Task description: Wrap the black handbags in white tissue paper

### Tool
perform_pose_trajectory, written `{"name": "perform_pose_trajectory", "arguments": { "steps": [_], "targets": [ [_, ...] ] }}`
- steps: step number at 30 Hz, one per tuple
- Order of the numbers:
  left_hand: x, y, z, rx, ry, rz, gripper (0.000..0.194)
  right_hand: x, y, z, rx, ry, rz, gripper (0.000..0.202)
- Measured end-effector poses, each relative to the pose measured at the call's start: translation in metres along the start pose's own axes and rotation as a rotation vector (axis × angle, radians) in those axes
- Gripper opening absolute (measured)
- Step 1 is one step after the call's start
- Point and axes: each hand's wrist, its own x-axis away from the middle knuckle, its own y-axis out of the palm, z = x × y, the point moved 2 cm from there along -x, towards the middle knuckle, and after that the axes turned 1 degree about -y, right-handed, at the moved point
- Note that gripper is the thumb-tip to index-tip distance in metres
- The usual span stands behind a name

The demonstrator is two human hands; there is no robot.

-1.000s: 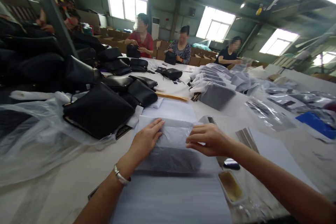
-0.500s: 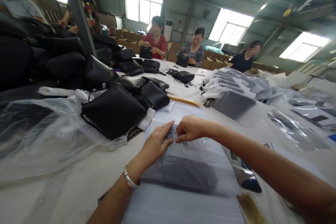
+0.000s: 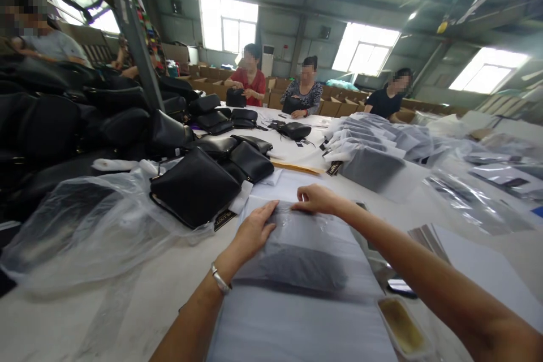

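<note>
A clear plastic bag (image 3: 292,232) with a dark, flat item inside lies on a stack of white sheets (image 3: 297,322) in front of me. My left hand (image 3: 254,232) rests flat on the bag's left side, fingers stretched out and thumb apart. A silver bangle circles that wrist. At the bag's far edge, my right hand (image 3: 318,200) is closed, its fingers curled and thumb low against the plastic. What is between those fingertips, if anything, is too small to make out. Just left of the bag sits a black handbag (image 3: 195,186) with a dark printed tag (image 3: 223,219).
Black bags (image 3: 114,124) are heaped at the left, beside loose plastic film (image 3: 85,226). Several wrapped grey items (image 3: 373,164) stand in a row at the right. A shallow tub (image 3: 401,325) of yellowish stuff sits near my right forearm. Co-workers (image 3: 250,76) work across the table.
My right hand has moved slightly up and away from my left thumb, toward the bag's far edge. My left hand stays on the bag. The camera view has shifted a little.
</note>
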Motion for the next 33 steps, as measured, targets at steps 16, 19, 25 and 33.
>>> {"name": "perform_pose_trajectory", "arguments": {
  "steps": [16, 19, 25, 33],
  "targets": [
    [-0.03, 0.052, 0.054, -0.586, 0.106, -0.28, 0.06, 0.179, 0.112, -0.043, -0.053, -0.096, 0.403, 0.082],
    [-0.034, 0.047, 0.051, -0.527, 0.087, -0.311, 0.057, 0.173, 0.121, -0.042, -0.05, -0.071, 0.464, 0.094],
    [-0.017, -0.011, 0.058, -0.099, -0.077, -0.049, 0.055, 0.16, 0.078, -0.036, -0.166, -0.08, 0.458, 0.091],
    [0.002, -0.038, 0.045, -0.051, -0.222, 0.132, 0.07, 0.093, -0.003, 0.02, -0.248, 0.063, 0.705, 0.045]
  ]
}}
